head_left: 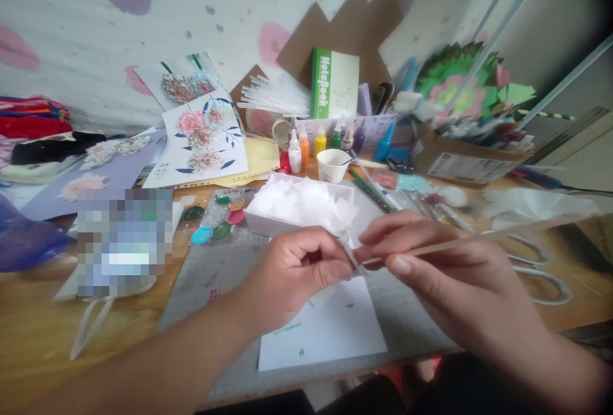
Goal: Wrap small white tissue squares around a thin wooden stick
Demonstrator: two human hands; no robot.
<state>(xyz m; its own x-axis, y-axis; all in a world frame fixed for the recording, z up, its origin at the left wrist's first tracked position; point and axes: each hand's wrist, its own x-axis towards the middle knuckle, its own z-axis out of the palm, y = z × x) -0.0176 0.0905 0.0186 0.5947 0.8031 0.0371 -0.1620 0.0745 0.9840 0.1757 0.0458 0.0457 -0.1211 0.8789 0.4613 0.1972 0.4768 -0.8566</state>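
My left hand (292,271) is closed in a pinch on a small piece of white tissue paper (352,256) above a grey cutting mat (215,274). My right hand (431,262) is closed on a thin wooden stick (479,241) that runs off to the right, its tip meeting the tissue piece at my left fingertips. Just behind the hands stands a white box (268,220) filled with white tissue pieces. A white sheet of paper (325,332) with green marks lies on the mat under the hands.
A white paper cup (332,165), small paint bottles (304,147), a green notebook (332,83), flower paintings (204,137), a cardboard box of paper flowers (469,159), scissors (536,262) at right and a paint palette (215,217) crowd the wooden table (29,332).
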